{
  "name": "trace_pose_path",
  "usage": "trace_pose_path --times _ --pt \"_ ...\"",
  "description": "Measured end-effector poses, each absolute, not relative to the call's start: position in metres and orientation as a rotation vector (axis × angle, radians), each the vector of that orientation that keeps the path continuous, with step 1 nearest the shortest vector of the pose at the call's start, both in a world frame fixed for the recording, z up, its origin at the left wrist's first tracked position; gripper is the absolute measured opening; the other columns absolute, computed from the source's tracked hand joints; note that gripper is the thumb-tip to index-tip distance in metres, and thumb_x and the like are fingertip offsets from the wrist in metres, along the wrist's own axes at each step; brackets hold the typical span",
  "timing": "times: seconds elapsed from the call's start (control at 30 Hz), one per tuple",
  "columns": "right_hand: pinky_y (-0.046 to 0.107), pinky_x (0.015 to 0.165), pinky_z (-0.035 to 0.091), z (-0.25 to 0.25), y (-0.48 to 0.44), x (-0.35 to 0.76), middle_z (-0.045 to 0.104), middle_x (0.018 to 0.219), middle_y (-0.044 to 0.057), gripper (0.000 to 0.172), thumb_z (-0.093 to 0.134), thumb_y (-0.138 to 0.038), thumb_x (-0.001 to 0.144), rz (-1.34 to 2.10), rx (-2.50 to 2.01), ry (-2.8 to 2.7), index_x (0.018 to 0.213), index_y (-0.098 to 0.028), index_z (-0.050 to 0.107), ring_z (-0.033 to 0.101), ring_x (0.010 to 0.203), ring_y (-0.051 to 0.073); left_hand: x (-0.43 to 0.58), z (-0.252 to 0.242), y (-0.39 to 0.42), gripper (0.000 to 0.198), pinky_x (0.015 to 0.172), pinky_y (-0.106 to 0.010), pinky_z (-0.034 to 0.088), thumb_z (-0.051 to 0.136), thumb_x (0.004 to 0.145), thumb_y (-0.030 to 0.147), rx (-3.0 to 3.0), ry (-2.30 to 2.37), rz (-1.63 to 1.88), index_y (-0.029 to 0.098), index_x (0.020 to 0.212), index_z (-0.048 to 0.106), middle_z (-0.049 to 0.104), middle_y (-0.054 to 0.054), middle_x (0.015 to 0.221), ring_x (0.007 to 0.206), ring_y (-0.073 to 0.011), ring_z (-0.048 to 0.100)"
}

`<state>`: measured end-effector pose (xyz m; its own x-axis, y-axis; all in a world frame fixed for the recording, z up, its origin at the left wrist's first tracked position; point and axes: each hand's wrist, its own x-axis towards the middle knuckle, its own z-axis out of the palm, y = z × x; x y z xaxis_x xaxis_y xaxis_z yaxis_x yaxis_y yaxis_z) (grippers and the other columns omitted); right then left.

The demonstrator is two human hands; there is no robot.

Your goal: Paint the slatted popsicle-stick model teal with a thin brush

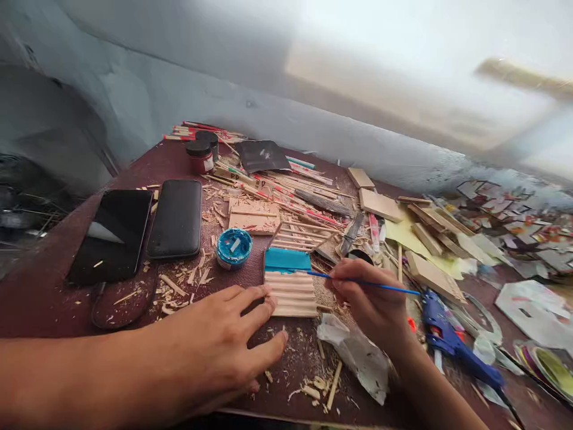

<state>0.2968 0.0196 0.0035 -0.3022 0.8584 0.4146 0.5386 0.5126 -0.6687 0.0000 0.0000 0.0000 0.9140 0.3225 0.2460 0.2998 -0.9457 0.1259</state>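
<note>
Near the ridged panel (290, 288), an open jar (231, 263) of blue paint (242, 243).

No words can be read for sure. A flat wooden stick (234, 175) has small dark marks like letters, but they are too blurry to read. The red jar (199, 160) has a white label (208, 163) with print too tiny to read.

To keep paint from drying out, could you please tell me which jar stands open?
The blue jar, left of the partly painted panel; the two farther jars wear black lids.
</note>
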Motion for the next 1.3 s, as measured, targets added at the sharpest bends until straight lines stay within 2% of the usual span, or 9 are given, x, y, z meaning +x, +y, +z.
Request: trace_pose_path --times 0.13,0.27,0.33,0.57,0.77,0.83,1.03,1.17,1.3 --pt "0.023 0.055 0.042 0.01 0.015 0.303 0.061 0.067 -0.005 0.025 0.059 -0.001 0.088 0.39 -1.108 -1.857 0.078 -0.023 0.063 0.052 0.057 0.009 -0.003 0.002 -0.002 0.046 0.103 -0.048 0.061 0.063 0.104 0.045 2.988 0.49 0.407 0.017 0.141 0.059 0.066 -0.021 0.146 0.134 -0.0379 0.064" --pt "0.023 0.059 0.05 0.01 0.014 0.294 0.07 0.076 -0.003 0.022 0.062 -0.003 0.091 0.463 -0.93 -2.008 0.092 -0.024 0.068 0.064 0.063 0.011 -0.004 -0.001 -0.005 0.047 0.105 -0.049 0.059 0.062 0.105 0.044 2.984 0.492 0.414 0.017 0.143 0.057 0.064 -0.022 0.148 0.137 -0.0375 0.063" --pt "0.023 0.06 0.051 0.01 0.015 0.289 0.072 0.076 -0.002 0.021 0.062 -0.003 0.092 0.444 -0.919 -2.107 0.092 -0.023 0.067 0.067 0.064 0.012 -0.004 -0.001 -0.006 0.048 0.106 -0.049 0.059 0.063 0.105 0.044 2.985 0.49 0.415 0.017 0.143 0.057 0.063 -0.022 0.149 0.137 -0.0376 0.063" --pt "0.023 0.052 0.041 0.015 0.016 0.298 0.06 0.066 -0.004 0.023 0.06 -0.001 0.089 0.217 -0.987 -2.053 0.08 -0.022 0.06 0.052 0.054 0.009 -0.001 0.01 -0.004 0.043 0.1 -0.046 0.063 0.071 0.1 0.044 2.989 0.514 0.448 0.019 0.134 0.066 0.07 -0.016 0.144 0.13 -0.0362 0.07" --pt "0.023 0.06 0.049 0.013 0.013 0.291 0.071 0.076 0.0 0.017 0.062 -0.004 0.094 0.382 -0.87 -2.177 0.093 -0.021 0.065 0.065 0.064 0.011 0.0 0.011 -0.005 0.054 0.096 -0.046 0.066 0.083 0.091 0.046 3.001 0.547 0.46 0.019 0.135 0.068 0.072 -0.016 0.141 0.126 -0.0367 0.072" --pt "0.023 0.059 0.047 0.013 0.014 0.291 0.069 0.074 -0.001 0.016 0.061 -0.005 0.095 0.368 -0.897 -2.201 0.09 -0.021 0.064 0.064 0.063 0.011 0.001 0.01 -0.005 0.055 0.097 -0.047 0.066 0.084 0.09 0.046 2.998 0.557 0.45 0.019 0.136 0.067 0.071 -0.017 0.142 0.127 -0.0373 0.072" --pt "0.022 0.051 0.037 0.022 0.016 0.305 0.053 0.06 -0.007 0.023 0.057 -0.003 0.088 0.144 -1.11 -2.053 0.074 -0.021 0.057 0.046 0.05 0.007 0.002 0.003 -0.004 0.053 0.098 -0.048 0.065 0.079 0.094 0.047 2.988 0.523 0.459 0.02 0.138 0.064 0.07 -0.02 0.142 0.129 -0.0378 0.071" --pt "0.023 0.053 0.04 0.022 0.014 0.305 0.055 0.062 -0.007 0.022 0.057 -0.003 0.088 0.187 -1.086 -1.992 0.077 -0.022 0.059 0.05 0.052 0.008 0.001 -0.004 -0.004 0.057 0.098 -0.052 0.064 0.078 0.094 0.05 2.991 0.52 0.463 0.019 0.139 0.062 0.07 -0.022 0.142 0.131 -0.0403 0.07" --pt "0.023 0.05 0.037 0.023 0.014 0.302 0.055 0.061 -0.006 0.022 0.057 -0.005 0.089 0.217 -1.062 -2.071 0.074 -0.021 0.058 0.047 0.05 0.008 0.0 -0.004 -0.004 0.059 0.097 -0.052 0.065 0.081 0.092 0.051 3.007 0.515 0.464 0.019 0.138 0.063 0.07 -0.023 0.141 0.129 -0.0406 0.07"
